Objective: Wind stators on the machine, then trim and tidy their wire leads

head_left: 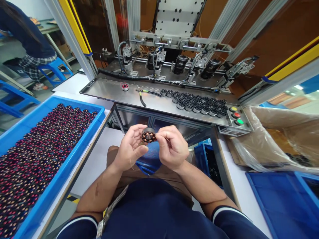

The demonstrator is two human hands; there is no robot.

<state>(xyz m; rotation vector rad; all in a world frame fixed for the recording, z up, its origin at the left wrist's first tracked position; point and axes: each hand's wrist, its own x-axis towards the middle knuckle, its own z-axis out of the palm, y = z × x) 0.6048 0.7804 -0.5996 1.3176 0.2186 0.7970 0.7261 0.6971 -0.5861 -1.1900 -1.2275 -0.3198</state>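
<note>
Black and copper show in the round, ring-shaped motor part with wire-wound coils [149,135] that I hold up over my lap, its open face toward me. My left hand [131,144] is half curled, fingertips at the part's left edge, thumb standing off lower down. My right hand [173,146] is closed to a pinch, thumb and forefinger at the right edge on a thin copper-coloured wire [167,140]; whether they also grip the rim I cannot tell. Ahead, on the grey steel ledge [109,90], a small red-wound round part [125,87] sits left of green-and-black-handled pliers [141,97], which lie spread. Right of them crowd many black round parts [199,103]. At my left, a blue plastic tray [101,116] is loaded with red-and-copper-wound parts [50,146].
</note>
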